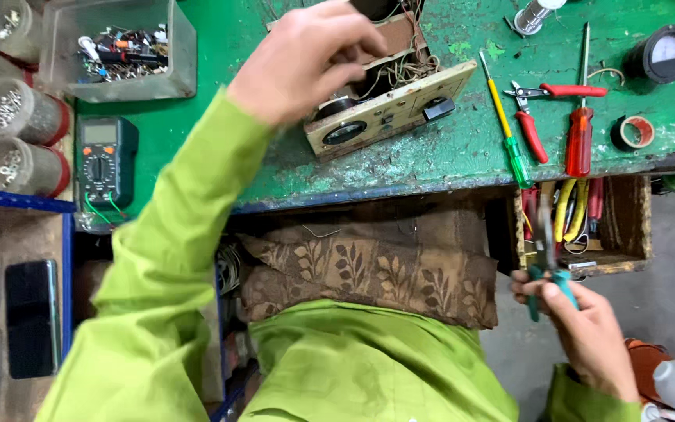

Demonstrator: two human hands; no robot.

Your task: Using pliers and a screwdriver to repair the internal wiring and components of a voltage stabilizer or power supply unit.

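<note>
My left hand [306, 59] rests on a small wooden box [400, 98] with dials on its front and loose wires inside; its fingers curl over the box's top edge on the green workbench [447, 156]. My right hand [583, 332] is low at the right, below the bench edge. It grips a pair of pliers with teal handles [548, 262], jaws pointing up near an open wooden drawer [626, 227] that holds several more tools.
On the bench lie a yellow-green screwdriver [505, 125], red-handled cutters [541, 109], a red screwdriver [580, 137], a tape roll [636, 131] and a round meter [666, 53]. A multimeter [105, 160], parts bin [123, 51] and jars [17, 117] sit left.
</note>
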